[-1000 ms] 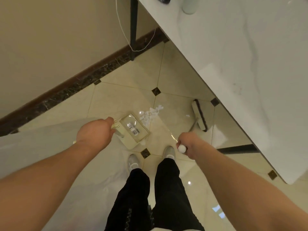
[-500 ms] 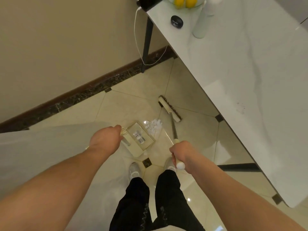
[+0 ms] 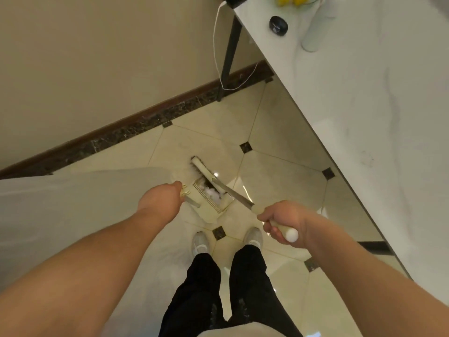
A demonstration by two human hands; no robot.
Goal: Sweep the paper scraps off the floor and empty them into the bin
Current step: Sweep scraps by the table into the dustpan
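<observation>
A cream dustpan [image 3: 207, 205] with a comb edge rests on the floor tiles just ahead of my shoes. My left hand [image 3: 161, 200] grips its handle. My right hand [image 3: 283, 223] grips the pale end of the broom handle [image 3: 286, 232]. The broom's head [image 3: 205, 170] lies across the pan's open mouth. White paper scraps [image 3: 213, 193] sit inside the pan, partly hidden behind the broom head and shaft. No bin is in view.
A white marble-look table [image 3: 364, 98] runs along the right, with a black round item [image 3: 278, 25], a pale bottle [image 3: 313, 32] and yellow fruit on it. A black table leg [image 3: 227, 57] and a white cable [image 3: 217, 57] stand by the beige wall. A dark skirting [image 3: 126, 127] borders the floor.
The broom head swung from the right, passed beyond the scrap pile, then pulled back to the dustpan mouth. The scraps went from the floor into the pan. My left hand kept the pan in place.
</observation>
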